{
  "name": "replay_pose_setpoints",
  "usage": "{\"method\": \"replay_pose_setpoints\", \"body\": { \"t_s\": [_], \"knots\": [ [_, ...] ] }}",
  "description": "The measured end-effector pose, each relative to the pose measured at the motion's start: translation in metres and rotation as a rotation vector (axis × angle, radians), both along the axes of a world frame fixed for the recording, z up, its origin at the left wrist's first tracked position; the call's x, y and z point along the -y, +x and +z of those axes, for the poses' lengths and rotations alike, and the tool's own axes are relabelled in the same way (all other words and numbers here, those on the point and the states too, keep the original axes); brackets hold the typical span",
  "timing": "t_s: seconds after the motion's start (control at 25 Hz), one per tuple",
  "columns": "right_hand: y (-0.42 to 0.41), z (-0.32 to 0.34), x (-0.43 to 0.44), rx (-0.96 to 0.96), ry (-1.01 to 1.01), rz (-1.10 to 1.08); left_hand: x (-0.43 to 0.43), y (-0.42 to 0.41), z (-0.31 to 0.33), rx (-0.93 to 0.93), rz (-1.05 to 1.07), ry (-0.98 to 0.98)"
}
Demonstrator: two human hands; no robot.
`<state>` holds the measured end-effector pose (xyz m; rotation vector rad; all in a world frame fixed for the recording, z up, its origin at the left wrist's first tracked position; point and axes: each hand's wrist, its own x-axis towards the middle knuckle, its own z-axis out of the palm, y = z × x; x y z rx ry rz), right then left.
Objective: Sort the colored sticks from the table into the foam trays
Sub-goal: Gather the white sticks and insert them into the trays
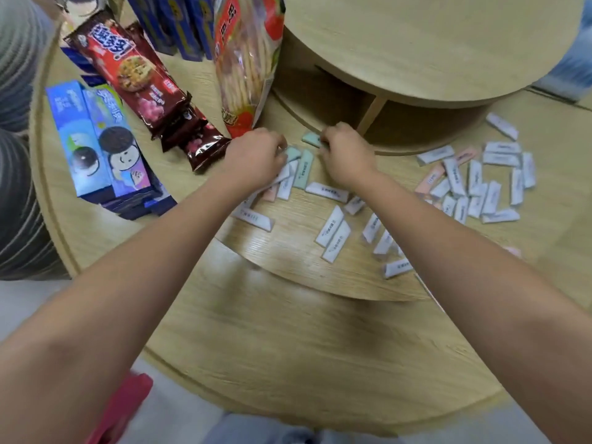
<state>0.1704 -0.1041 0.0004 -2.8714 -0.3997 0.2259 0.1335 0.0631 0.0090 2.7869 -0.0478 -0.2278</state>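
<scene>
Left hand (pixel 256 158), right hand (pixel 347 155) curled over sticks (pixel 302 168) (grip unclear).

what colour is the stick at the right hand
The stick is mint green, seen in the head view.

A round worktop (pixel 288 347) of pale, grained wood fills most of the view and is built in stepped tiers. At its far side rises a smaller round top tier (pixel 416 43). The shadowed open compartments beneath it are split by an upright wooden divider (pixel 370 113). Pale grey floor (pixel 25 309) shows left of the worktop. A blurred red object (pixel 125 408) sits off its near-left edge. The light is soft and even.
</scene>
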Motion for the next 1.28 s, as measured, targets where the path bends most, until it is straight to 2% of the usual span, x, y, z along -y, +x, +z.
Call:
{"method": "replay_pose_setpoints", "body": {
  "t_s": [0.2,0.36,0.48,0.56,0.68,0.84,1.0,1.28],
  "knots": [
    [0.002,-0.012,-0.011,0.111,-0.217,0.025,0.0,0.013,-0.01,-0.006,-0.088,0.111],
    [0.002,-0.007,-0.015,0.098,-0.375,0.063,0.0,0.012,-0.011,-0.076,-0.068,0.047],
    [-0.003,-0.004,-0.013,0.099,-0.407,0.113,0.002,0.009,-0.002,-0.087,0.058,-0.117],
    [-0.007,0.0,-0.009,0.112,-0.382,0.102,0.009,0.005,0.001,-0.087,0.109,-0.211],
    [-0.016,0.012,0.004,0.155,-0.27,0.034,0.029,0.0,-0.002,-0.064,0.087,-0.205],
    [-0.032,0.028,0.031,0.125,-0.046,-0.123,0.059,0.006,-0.007,-0.049,0.155,-0.043],
    [-0.041,0.03,0.055,0.081,0.031,-0.204,0.077,0.01,-0.015,-0.091,0.143,0.244],
    [-0.056,0.019,0.075,0.013,0.133,-0.239,0.077,0.003,-0.019,-0.083,0.225,0.253]
  ]
}}
